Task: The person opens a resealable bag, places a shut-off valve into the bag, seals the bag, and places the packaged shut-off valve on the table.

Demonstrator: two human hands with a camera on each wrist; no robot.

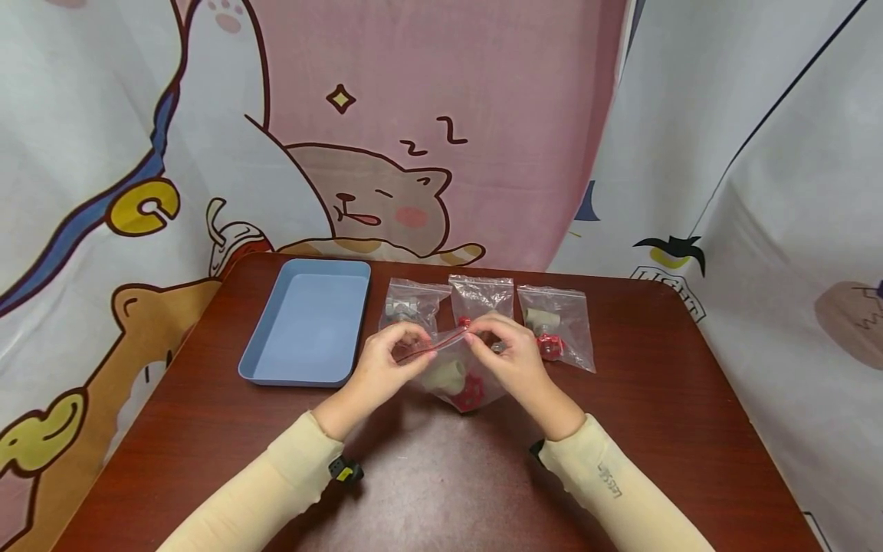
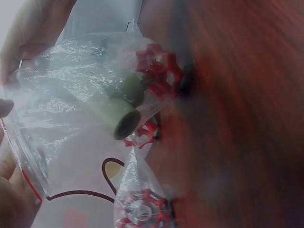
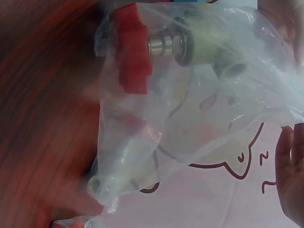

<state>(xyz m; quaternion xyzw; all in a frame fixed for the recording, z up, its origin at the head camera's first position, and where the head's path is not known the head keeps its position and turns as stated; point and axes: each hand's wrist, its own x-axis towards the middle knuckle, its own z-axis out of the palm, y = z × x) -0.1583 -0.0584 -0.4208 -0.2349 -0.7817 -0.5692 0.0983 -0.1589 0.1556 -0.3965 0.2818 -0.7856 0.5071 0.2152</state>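
Observation:
A clear zip bag [image 1: 451,354] with a red line along its mouth hangs between both hands. My left hand [image 1: 381,366] pinches the left end of that mouth, and my right hand [image 1: 512,360] pinches the right end. Inside the bag lies a valve with a pale green-beige pipe body [image 2: 111,114] and a red handwheel [image 2: 159,71]. From the right wrist, a shiny metal stem [image 3: 164,46] shows between wheel and body. The bag's lower part hangs over the table, wheel lowest.
Behind the hands lie three more zip bags: a left one [image 1: 434,295], a middle one [image 1: 481,291] and a right one [image 1: 578,326], with valve parts inside. A blue tray [image 1: 303,322] stands at the left on the brown table [image 1: 662,429]. Printed cloth hangs behind.

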